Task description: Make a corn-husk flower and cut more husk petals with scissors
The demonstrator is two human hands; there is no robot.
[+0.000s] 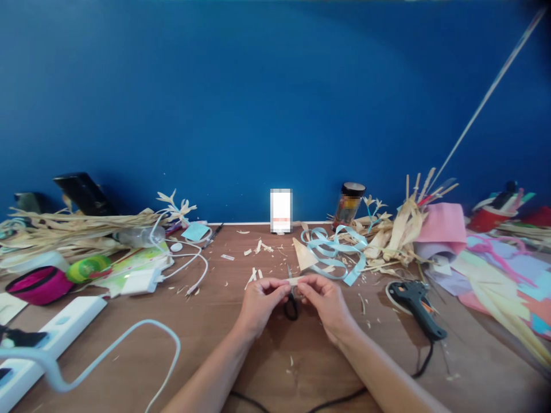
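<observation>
Between my two hands, at the middle of the table, a small strip of pale dried husk (294, 281) is pinched at both ends. My left hand (266, 301) is closed on its left end with thumb and forefinger, and my right hand (323, 301) grips the right end the same way. Behind and below the strip lie scissors (291, 308) with black handles, partly covered by the hands; their blade points away from me. A pale triangular husk piece (304, 256) lies just beyond my right hand, beside a curled light-blue ribbon (329, 246).
A glue gun (415, 307) lies at right, its black cord running toward me. Dried husks (396, 235), a dark-lidded jar (349, 205) and coloured paper (443, 226) stand beyond. At left are a power strip (54, 344), white cables, a charger (141, 281) and a pink roll (38, 285).
</observation>
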